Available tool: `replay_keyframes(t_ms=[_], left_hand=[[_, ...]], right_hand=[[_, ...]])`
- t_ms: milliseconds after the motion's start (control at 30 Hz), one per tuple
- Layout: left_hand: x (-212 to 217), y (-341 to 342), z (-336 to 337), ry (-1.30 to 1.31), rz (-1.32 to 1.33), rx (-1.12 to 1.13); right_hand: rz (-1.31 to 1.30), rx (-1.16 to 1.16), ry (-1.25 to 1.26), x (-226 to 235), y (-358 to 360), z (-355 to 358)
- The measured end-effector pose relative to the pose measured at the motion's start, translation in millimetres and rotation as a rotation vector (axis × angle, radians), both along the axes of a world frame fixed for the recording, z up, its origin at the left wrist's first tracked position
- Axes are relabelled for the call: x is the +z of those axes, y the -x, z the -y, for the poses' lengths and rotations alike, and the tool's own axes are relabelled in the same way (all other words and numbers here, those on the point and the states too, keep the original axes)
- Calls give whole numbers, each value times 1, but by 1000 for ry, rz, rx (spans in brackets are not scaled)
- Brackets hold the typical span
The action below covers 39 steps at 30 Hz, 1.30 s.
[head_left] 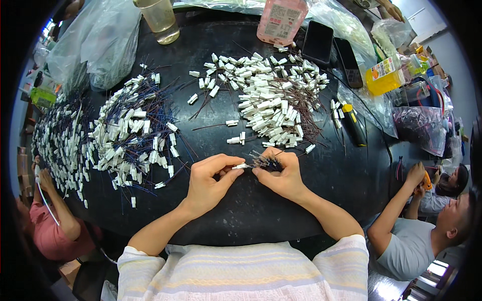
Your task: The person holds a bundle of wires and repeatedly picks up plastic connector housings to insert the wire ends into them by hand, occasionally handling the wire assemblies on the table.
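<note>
My left hand [210,181] pinches a small white connector [241,166] by its end, just above the black table [251,210]. A bundle of dark thin wires [267,161] sits in my right hand [282,175], its tips pointing toward the connector. The two hands almost touch at the table's near middle. Beyond them lies a big heap of white connectors with brown wires [268,105]. A second heap with blue wires [133,133] spreads to the left.
A third pile of white connectors [57,143] runs along the left edge. At the back stand a glass cup [159,19], a pink bottle [280,20], two dark phones [317,42], clear plastic bags [95,42] and a yellow bottle [389,75]. Other people sit at left [52,226] and right [416,236].
</note>
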State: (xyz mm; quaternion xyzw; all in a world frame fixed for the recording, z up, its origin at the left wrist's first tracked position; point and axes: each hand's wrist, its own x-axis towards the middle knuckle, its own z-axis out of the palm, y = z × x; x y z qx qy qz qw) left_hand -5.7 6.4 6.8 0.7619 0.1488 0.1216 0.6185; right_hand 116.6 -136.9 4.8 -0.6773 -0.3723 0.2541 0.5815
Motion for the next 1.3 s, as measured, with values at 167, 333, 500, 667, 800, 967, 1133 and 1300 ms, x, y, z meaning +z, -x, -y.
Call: replay_keyframes(t_ms=[167,333,500,667,800,967,1133,1300], left_hand=[[2,0,0,-66,44,0],[6,-1,-2,-117,71,19],[6,-3,-1,-192,117,23],[7,-5,0,-234,116,13],[4,-5,1,-174,135,52],[4,-4,2,-189,128,27],[3,-4,5,-211,147,-6],[1,-6,4,-270,118,6]], right_hand=[[-46,5,41,4,-1,1],[-31,15,19,1,-1,1],[-38,37,25,-2,-4,2],[-158,26,18,-1,-4,1],[-193,43,26,2,-4,1],[-212,81,42,2,-5,1],[-246,87,51,0,-9,3],[-226,89,46,0,-8,3]])
